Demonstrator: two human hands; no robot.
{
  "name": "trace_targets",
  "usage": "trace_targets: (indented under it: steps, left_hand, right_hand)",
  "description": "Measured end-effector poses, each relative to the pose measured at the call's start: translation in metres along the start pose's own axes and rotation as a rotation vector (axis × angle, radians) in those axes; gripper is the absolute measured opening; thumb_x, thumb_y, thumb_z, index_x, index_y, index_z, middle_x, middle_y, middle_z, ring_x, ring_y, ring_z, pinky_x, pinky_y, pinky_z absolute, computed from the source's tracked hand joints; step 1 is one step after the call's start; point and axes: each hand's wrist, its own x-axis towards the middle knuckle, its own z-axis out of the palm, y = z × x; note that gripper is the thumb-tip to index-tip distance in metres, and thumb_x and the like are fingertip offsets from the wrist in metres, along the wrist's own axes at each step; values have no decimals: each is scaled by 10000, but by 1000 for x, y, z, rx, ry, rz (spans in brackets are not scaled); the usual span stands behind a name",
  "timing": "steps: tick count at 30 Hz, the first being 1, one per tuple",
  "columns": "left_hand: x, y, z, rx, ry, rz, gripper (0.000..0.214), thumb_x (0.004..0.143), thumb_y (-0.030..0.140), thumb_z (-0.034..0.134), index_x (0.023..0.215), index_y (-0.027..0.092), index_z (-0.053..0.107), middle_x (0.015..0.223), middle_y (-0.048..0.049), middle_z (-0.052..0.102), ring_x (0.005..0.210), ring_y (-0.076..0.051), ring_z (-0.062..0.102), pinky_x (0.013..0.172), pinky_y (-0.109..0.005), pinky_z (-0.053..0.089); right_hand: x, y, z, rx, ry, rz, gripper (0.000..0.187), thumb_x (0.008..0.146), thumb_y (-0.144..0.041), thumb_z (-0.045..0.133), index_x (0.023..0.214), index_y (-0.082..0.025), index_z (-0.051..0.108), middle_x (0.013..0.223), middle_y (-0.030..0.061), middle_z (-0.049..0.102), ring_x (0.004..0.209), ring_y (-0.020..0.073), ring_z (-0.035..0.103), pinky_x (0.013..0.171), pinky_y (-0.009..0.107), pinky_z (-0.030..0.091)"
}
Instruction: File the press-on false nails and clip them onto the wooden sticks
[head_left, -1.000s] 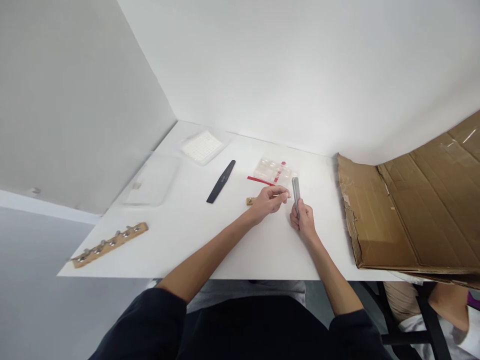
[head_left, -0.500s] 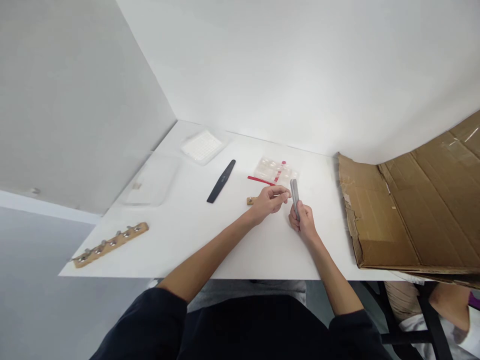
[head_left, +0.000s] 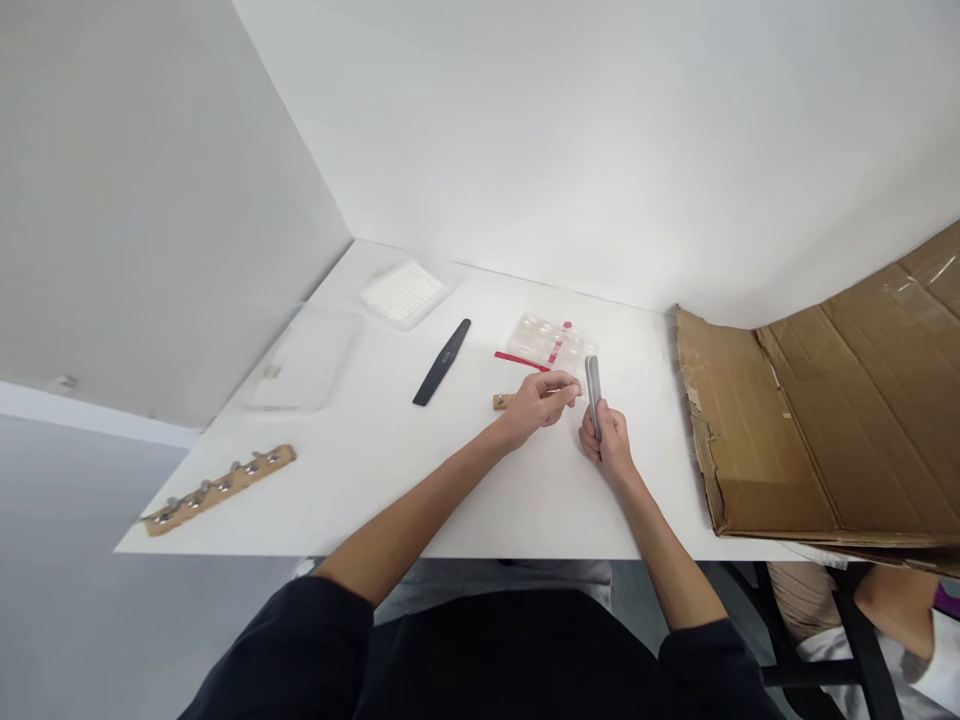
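My right hand (head_left: 607, 438) is closed around a grey nail file (head_left: 592, 385), which points up and slightly away from me. Just to the left, my left hand (head_left: 544, 400) has thumb and fingers pinched together beside the file. What sits in that pinch is too small to make out. A short end of a wooden strip with metal fittings (head_left: 500, 402) shows behind my left hand, the rest hidden. Beyond the hands lie a clear plastic pack (head_left: 536, 337) with pale pieces and a red band, and a thin red stick (head_left: 519, 360).
A black nail file (head_left: 442, 362) lies left of my hands. Farther left are a white gridded sheet (head_left: 403, 292) in clear plastic, a clear tray (head_left: 296, 370) and a wooden strip with metal clips (head_left: 221, 490). An opened cardboard box (head_left: 787, 430) stands right; a person sits below it.
My right hand and the grey nail file have shifted very slightly to the right, away from my left hand. The left hand stays nearly still.
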Motion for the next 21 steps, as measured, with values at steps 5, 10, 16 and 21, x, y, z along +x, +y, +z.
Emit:
trace_targets:
  steps: [5, 10, 16, 21]
  left_hand:
    - [0, 1, 0, -5, -2, -8, 433, 757, 500, 906, 849, 140, 685, 711, 29, 577, 429, -5, 327, 436, -224, 203]
    - [0, 1, 0, 7, -6, -2, 438, 774, 515, 890, 835, 140, 672, 710, 29, 571, 431, -5, 323, 430, -224, 203]
    - [2, -2, -2, 14, -2, -6, 452, 768, 524, 894, 855, 135, 680, 712, 34, 566, 436, -4, 321, 433, -222, 200]
    - [2, -3, -3, 7, -9, 0, 475, 793, 566, 865, 869, 136, 680, 721, 32, 566, 439, -3, 311, 438, -226, 195]
  right_hand:
    - [0, 1, 1, -1, -10, 12, 685, 909, -848, 544, 612, -242, 429, 426, -95, 290, 331, 67, 237, 348, 238, 164]
    - [0, -1, 1, 6, -44, 9, 695, 898, -857, 551, 599, -242, 425, 426, -94, 289, 331, 64, 236, 346, 237, 163]
    - [3, -1, 0, 17, 41, 61, 698, 881, -859, 580, 594, -242, 423, 425, -100, 281, 330, 59, 219, 329, 227, 160]
    - [2, 3, -1, 35, -10, 17, 690, 915, -834, 561, 597, -236, 429, 429, -94, 294, 333, 60, 235, 337, 224, 173]
